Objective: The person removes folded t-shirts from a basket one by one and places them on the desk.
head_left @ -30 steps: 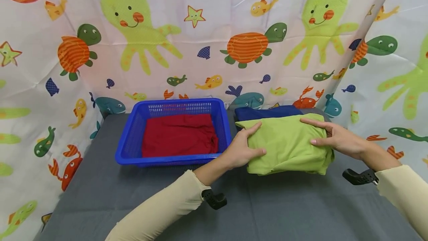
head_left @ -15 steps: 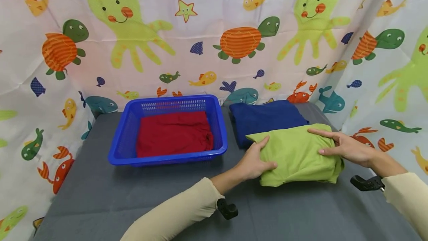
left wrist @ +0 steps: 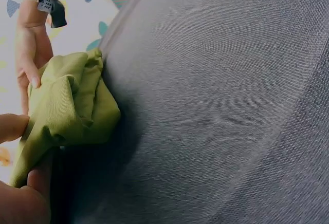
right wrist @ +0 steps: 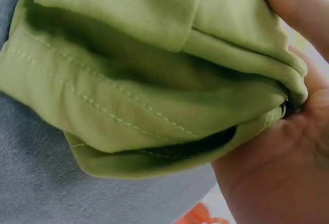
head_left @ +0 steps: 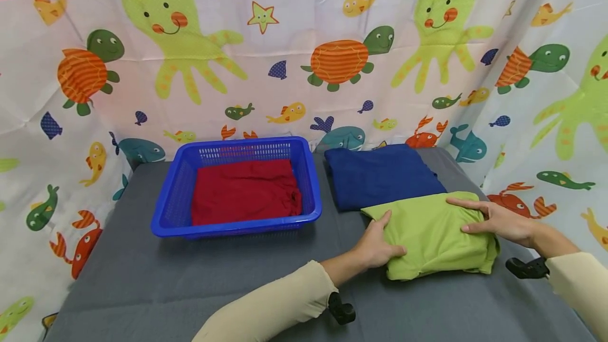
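Note:
A folded lime-green T-shirt is held between both hands at the right front, just in front of a folded blue cloth. My left hand grips its left edge, thumb on top and fingers partly under it. At the right edge, my right hand holds the T-shirt with thumb and index finger on top. In the right wrist view, the layered folds and stitched hem of the T-shirt show beside the palm. The T-shirt's underside is dark in the left wrist view, so whether it touches the table cannot be told.
A blue plastic basket stands at the left with a folded red cloth in it. Grey fabric covers the table. A curtain printed with sea animals hangs at the back and sides.
Both hands have brought the green T-shirt toward the front right and lower, off the blue cloth, which now shows much more. The head view has shifted slightly. Basket and red cloth stay put.

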A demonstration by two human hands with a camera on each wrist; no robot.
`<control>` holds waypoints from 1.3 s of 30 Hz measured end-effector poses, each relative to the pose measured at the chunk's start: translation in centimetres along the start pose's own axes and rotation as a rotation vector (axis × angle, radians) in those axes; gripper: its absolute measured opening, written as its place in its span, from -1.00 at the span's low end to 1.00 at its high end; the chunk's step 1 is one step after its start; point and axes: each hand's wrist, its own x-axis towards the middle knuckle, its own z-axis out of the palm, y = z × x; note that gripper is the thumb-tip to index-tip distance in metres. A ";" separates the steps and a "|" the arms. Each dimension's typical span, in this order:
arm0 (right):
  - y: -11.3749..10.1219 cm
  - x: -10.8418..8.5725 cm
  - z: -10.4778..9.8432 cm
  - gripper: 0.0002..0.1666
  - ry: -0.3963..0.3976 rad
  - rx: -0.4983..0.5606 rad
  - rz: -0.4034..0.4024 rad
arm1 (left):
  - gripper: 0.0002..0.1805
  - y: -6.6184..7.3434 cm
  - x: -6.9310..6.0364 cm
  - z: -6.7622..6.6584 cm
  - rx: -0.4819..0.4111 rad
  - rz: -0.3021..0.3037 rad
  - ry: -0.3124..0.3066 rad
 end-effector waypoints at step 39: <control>2.0 -0.8 -0.5 -0.16 -0.034 -0.094 0.123 | -0.28 -4.6 -2.2 -3.8 -0.221 -0.033 -0.188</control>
